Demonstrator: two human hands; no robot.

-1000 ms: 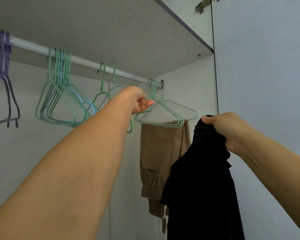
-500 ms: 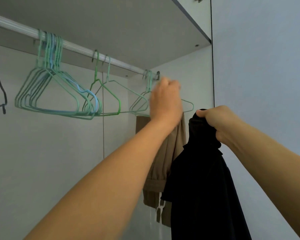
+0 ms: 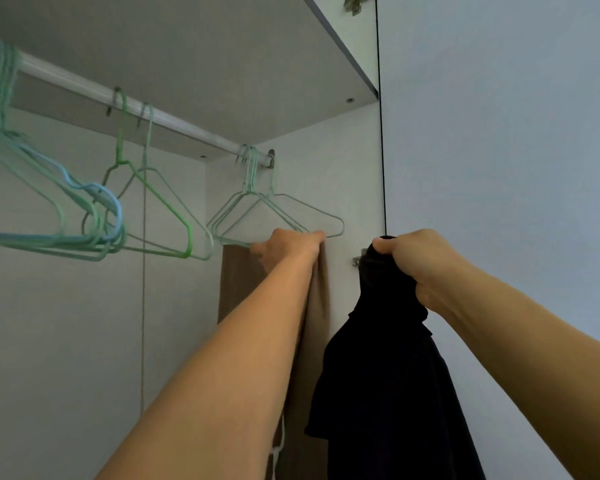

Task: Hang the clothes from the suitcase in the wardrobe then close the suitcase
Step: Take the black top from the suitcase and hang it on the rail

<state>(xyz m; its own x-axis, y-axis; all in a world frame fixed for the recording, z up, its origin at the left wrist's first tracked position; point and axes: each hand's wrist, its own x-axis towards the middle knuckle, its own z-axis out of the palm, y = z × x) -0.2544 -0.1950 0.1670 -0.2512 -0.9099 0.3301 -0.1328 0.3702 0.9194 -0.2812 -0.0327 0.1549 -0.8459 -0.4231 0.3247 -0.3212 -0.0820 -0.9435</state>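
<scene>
Reaching left hand grips hanger at 11 o'clock to free it; right hand fingers clamp bunched black garment, ready for hanging.

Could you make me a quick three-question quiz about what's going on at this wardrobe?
1. True or false: the right hand grips a black garment.
2. What is the left hand touching? A) the rail B) the hangers above the brown trousers C) the door hinge
3. Fill in: the brown trousers hang at the ___ end of the rail.

Key: 1 true; 2 B, the hangers; 3 right.
</scene>
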